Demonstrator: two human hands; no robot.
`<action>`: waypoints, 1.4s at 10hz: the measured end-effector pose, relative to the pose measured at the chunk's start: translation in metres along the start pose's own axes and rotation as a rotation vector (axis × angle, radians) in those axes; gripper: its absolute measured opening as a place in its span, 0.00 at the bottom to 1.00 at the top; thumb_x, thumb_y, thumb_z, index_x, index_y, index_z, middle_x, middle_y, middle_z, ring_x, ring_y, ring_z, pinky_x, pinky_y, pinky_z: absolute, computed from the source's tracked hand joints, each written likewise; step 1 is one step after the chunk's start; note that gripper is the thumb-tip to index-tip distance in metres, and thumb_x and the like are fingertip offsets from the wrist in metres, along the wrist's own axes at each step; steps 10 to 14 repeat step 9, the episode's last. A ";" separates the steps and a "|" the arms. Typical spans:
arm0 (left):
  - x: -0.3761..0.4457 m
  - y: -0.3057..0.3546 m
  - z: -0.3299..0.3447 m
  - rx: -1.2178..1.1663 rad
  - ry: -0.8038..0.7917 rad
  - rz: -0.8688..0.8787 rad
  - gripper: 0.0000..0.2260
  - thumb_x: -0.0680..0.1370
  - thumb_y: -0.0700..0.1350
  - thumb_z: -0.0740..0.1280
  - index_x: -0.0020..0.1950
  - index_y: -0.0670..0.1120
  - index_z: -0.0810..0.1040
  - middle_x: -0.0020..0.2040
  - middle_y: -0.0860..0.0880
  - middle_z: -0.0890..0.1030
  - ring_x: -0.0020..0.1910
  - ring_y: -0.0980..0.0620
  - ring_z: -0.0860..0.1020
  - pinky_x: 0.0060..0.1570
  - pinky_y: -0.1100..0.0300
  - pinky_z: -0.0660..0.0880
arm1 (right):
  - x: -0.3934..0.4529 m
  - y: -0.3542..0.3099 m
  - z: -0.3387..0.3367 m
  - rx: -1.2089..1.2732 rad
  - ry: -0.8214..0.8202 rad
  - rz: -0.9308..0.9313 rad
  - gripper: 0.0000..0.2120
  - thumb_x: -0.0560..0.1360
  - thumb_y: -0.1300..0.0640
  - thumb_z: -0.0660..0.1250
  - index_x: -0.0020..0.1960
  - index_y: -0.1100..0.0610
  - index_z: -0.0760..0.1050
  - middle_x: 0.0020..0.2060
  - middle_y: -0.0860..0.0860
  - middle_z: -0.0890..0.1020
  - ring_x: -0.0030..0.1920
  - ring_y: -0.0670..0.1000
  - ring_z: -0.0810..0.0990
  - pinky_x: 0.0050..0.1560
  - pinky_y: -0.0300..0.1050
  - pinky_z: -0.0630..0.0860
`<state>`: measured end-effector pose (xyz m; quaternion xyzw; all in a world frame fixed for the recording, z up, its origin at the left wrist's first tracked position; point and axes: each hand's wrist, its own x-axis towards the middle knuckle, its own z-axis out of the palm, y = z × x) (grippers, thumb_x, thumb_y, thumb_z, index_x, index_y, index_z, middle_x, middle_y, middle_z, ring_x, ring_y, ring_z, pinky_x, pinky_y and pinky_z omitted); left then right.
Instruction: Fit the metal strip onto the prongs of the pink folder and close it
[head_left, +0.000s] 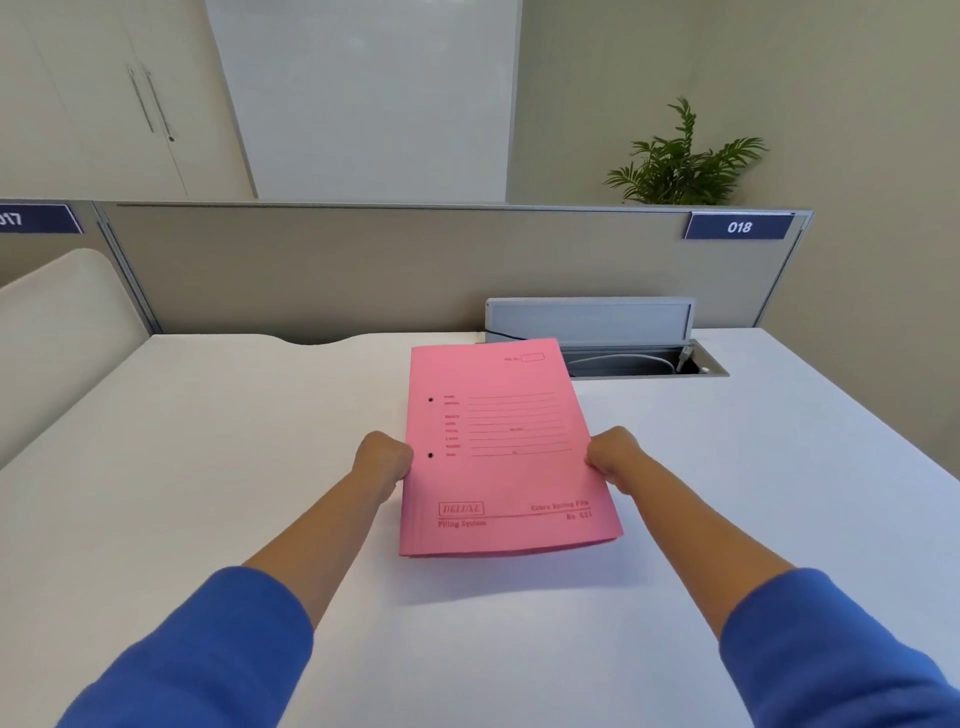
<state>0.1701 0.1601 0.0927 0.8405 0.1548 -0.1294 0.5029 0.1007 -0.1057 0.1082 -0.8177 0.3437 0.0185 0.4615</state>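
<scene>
The pink folder (506, 467) is closed, front cover up, with printed lines and two small black holes near its left edge. Its near end is lifted slightly above the white desk (208, 493) and casts a shadow there. My left hand (383, 460) grips the folder's left edge. On the opposite side, my right hand (613, 457) grips the right edge. Both arms wear blue sleeves. The metal strip and the prongs are not visible; the closed cover hides the inside.
An open cable hatch (623, 338) with a raised grey lid and cables sits just behind the folder. A beige partition (363, 260) with a "018" label lines the desk's far edge. A plant (680, 161) stands beyond it.
</scene>
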 end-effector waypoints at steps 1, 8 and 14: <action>0.009 0.001 -0.002 -0.001 0.009 -0.016 0.10 0.71 0.29 0.57 0.31 0.40 0.66 0.31 0.43 0.69 0.40 0.42 0.71 0.29 0.62 0.61 | 0.011 -0.003 0.012 -0.031 -0.001 0.035 0.13 0.73 0.71 0.56 0.31 0.61 0.64 0.31 0.56 0.70 0.42 0.58 0.73 0.41 0.46 0.69; 0.029 0.002 0.000 0.288 0.077 0.045 0.10 0.72 0.34 0.58 0.32 0.41 0.65 0.31 0.45 0.69 0.29 0.47 0.69 0.29 0.62 0.64 | 0.033 -0.011 0.038 -0.317 -0.037 0.039 0.16 0.74 0.66 0.59 0.29 0.59 0.61 0.27 0.52 0.66 0.26 0.49 0.64 0.26 0.39 0.61; 0.022 0.016 -0.001 0.342 0.157 0.102 0.09 0.72 0.34 0.58 0.51 0.38 0.73 0.49 0.41 0.76 0.51 0.41 0.76 0.43 0.53 0.73 | 0.030 -0.020 0.035 -0.323 0.024 0.009 0.15 0.73 0.65 0.59 0.29 0.58 0.61 0.27 0.51 0.66 0.26 0.49 0.63 0.26 0.39 0.60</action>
